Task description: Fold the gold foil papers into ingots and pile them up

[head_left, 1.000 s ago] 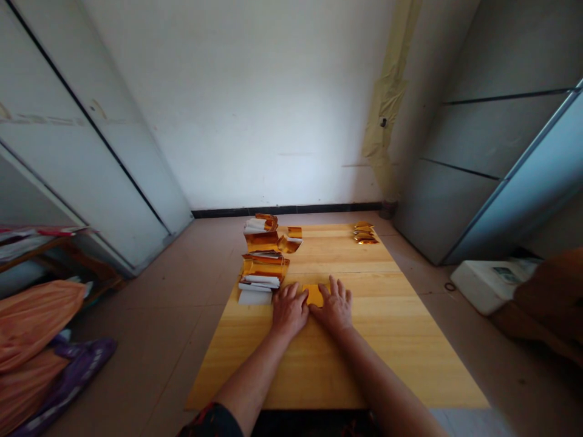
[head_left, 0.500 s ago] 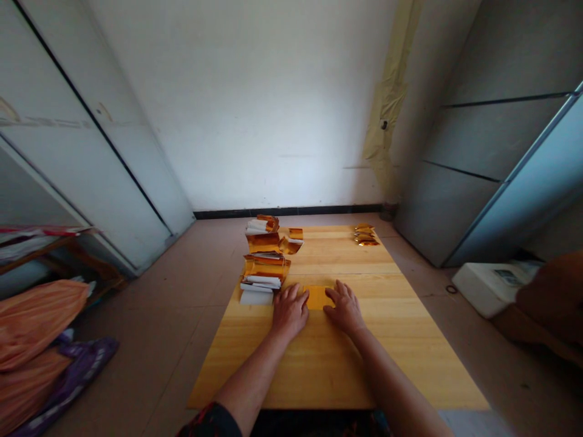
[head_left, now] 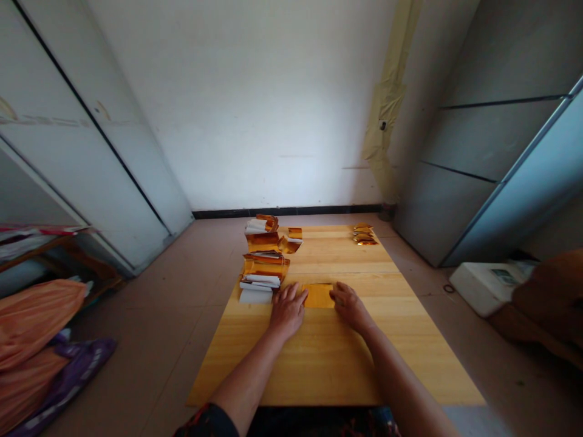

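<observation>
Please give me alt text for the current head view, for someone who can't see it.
A person's left hand and right hand are at opposite sides of a yellow-gold sheet on a wooden table. Piles of gold and white sheets lie along the left, with shiny gold pieces near the far right corner.

No lettering is legible; the label-like patch (head_left: 503, 277) on the white box (head_left: 473, 290) is too small and blurred to read.
</observation>
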